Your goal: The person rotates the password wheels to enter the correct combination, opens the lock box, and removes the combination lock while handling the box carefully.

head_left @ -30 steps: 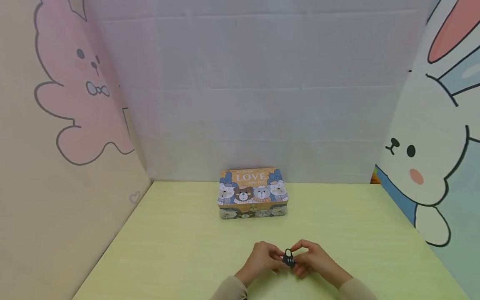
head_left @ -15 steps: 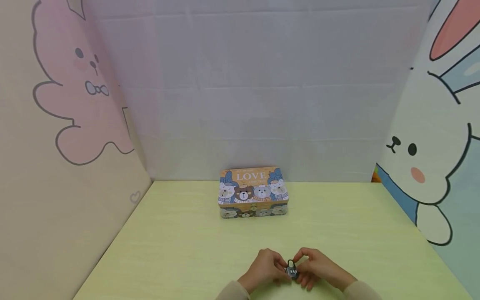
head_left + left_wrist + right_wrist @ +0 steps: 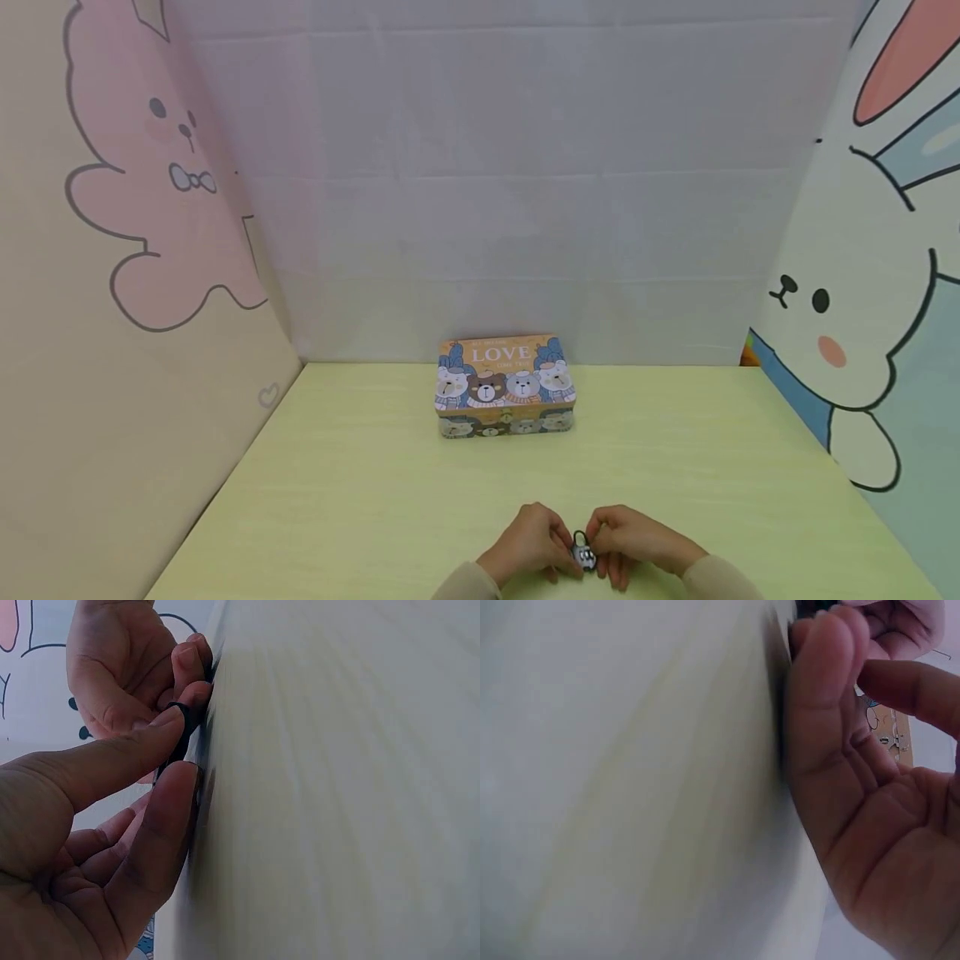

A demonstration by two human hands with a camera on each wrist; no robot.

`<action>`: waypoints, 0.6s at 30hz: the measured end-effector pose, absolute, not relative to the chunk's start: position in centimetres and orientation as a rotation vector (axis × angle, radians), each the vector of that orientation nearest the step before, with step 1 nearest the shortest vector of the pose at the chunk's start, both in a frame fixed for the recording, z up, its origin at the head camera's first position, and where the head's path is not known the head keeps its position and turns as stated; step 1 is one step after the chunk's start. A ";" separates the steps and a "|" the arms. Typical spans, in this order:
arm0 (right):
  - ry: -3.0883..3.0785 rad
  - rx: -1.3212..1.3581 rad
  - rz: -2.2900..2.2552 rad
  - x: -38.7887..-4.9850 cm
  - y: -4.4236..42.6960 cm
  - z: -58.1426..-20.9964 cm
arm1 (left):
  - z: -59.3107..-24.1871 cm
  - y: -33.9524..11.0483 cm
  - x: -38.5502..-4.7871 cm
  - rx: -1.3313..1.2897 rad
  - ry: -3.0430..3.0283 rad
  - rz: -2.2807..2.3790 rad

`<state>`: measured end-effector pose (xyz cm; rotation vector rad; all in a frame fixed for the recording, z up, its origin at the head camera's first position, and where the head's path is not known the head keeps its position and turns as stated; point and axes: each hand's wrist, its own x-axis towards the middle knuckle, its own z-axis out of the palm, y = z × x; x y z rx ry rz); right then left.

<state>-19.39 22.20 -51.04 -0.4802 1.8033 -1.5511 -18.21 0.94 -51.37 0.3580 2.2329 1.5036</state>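
Observation:
A small dark combination padlock (image 3: 584, 557) with a black looped shackle lies between both hands, close above the table or on it; its number dials face up. From its left side my left hand (image 3: 528, 543) pinches the body with thumb and forefinger. My right hand (image 3: 637, 537) holds its right side near the shackle with bent fingers. In the left wrist view, the left thumb (image 3: 124, 757) presses on the padlock's dark edge (image 3: 180, 735), which the fingers partly cover. The right wrist view shows the right fingers (image 3: 821, 697) low along the table, the padlock mostly hidden.
Farther back on the pale yellow table (image 3: 360, 483) stands a lidded tin box (image 3: 506, 387) with printed bears and the word LOVE, its front clasp facing me. A pale cloth wall (image 3: 487, 183) rises behind, with cartoon-printed panels at both sides.
Both hands and the padlock have come slightly nearer to me and lower. The padlock has tipped so its dial face shows more, and the right fingers have closed in. The tin stays put.

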 end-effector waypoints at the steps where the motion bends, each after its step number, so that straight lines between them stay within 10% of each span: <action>1: 1.798 -0.487 -1.540 -19.5 22.2 -51.0 | -51.3 1.0 -18.2 0.359 2.229 1.498; 18: 1.764 -0.535 -1.486 -19.9 22.1 -50.9 | -50.9 1.2 -18.1 0.443 2.323 1.398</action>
